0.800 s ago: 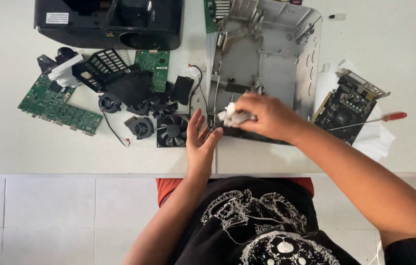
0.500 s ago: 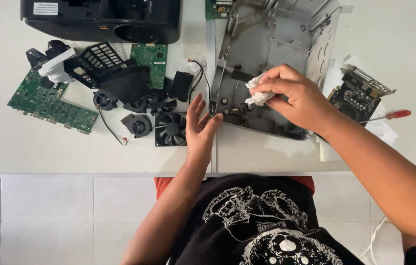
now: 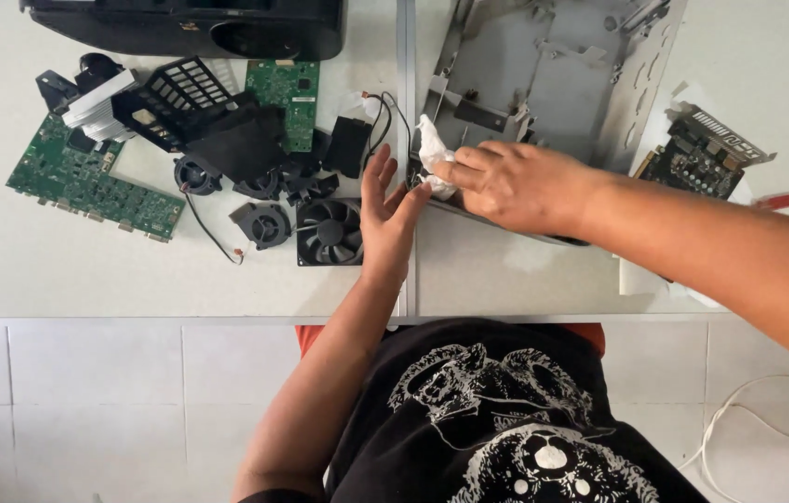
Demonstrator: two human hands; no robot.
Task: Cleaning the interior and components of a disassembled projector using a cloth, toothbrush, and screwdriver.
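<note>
The right hand (image 3: 520, 186) pinches a crumpled white wipe (image 3: 432, 156) in a clenched grip and presses it against the near left corner of the grey metal chassis (image 3: 544, 79), which lies toward the far right part of the white surface (image 3: 59, 270). The left hand (image 3: 387, 210) rests flat, its grip released and fingers spread, with the fingertips touching the chassis's left edge just beside the wipe, seemingly steadying it.

Left of that hand sits a square black fan (image 3: 329, 233), with smaller round fans (image 3: 264, 224) near it and a thin wire trailing toward the near edge. Farther left lies a long green circuit board (image 3: 87, 182); a smaller green board (image 3: 283, 102) and a black grille (image 3: 180, 93) lie toward the far edge, below a black casing (image 3: 199, 23). Right of the chassis, a dark circuit card (image 3: 702, 154) rests on white paper, and a red-handled screwdriver (image 3: 778, 200) pokes out past the right forearm.

As a judgement, the chassis has thin sheet-metal edges and tabs, so the wipe could snag and tear, or a fingertip could be cut where it runs along the rim. A hard push could slide the chassis if the flat hand lifts. The right forearm passes close over the card and screwdriver, so a broad sweep could knock them toward the right edge.
</note>
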